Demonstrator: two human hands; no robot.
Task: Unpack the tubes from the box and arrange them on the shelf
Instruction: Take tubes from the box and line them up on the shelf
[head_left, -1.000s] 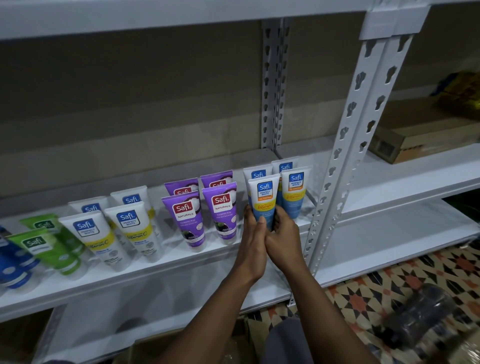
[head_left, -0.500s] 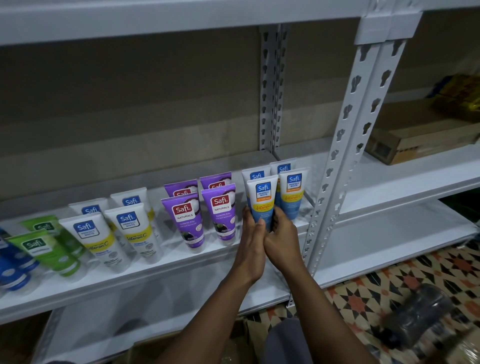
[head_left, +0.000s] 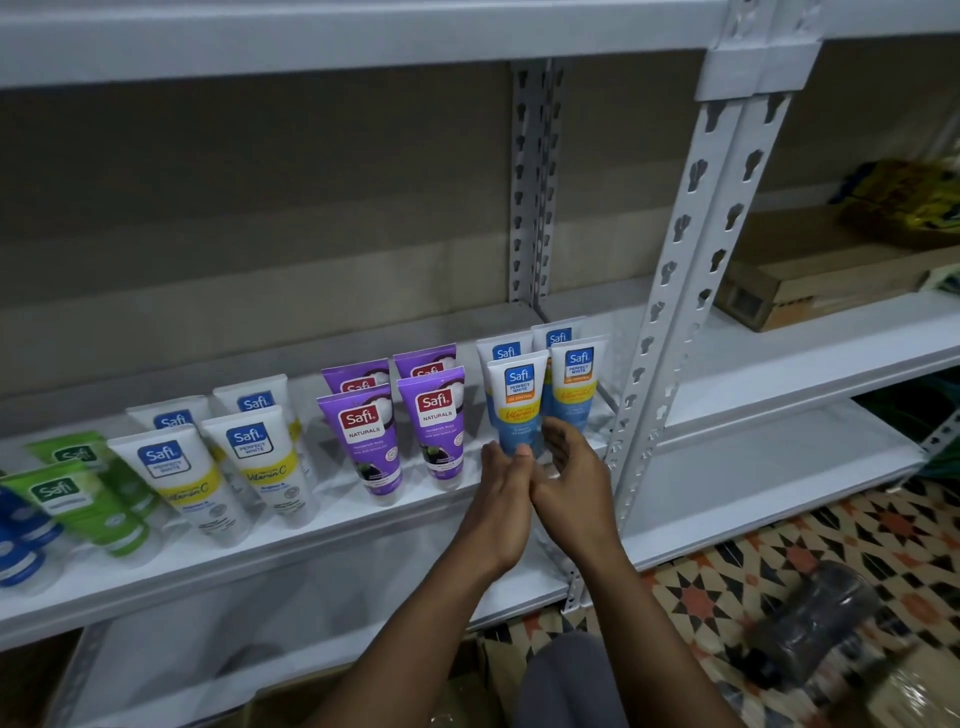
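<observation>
White metal shelf (head_left: 363, 525), tubes in colour pairs. Half a second back both hands clasped the foot of the front blue tube (head_left: 519, 400). Now the right hand (head_left: 574, 473) is off it, fingers loose and spread, just to its right. Left hand (head_left: 504, 488): straight fingers against the tube's left side, no grip. Tube stands upright just ahead of the fingertips. Likely placed; next one from the box.
</observation>
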